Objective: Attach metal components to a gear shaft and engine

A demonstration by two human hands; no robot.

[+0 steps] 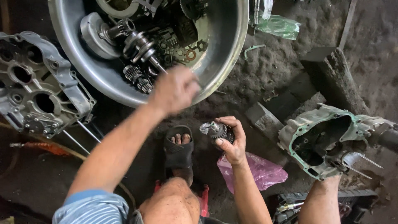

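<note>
My left hand [175, 89] reaches over the near rim of a large metal basin [224, 49], fingers curled; motion blur hides whether it holds anything. The basin holds a crankshaft [139, 45], a clutch drum [96, 35] and several gears and small parts. My right hand [231, 139] is closed around a gear cluster on a short shaft [215, 130], held above the dirt floor near my sandalled foot [179, 149].
A grey engine case half [37, 83] lies at the left. A second case with a green gasket [321, 139] sits at the right on wooden blocks [336, 79]. A pink plastic bag [257, 170] lies under my right forearm; a green bag [280, 27] lies behind the basin.
</note>
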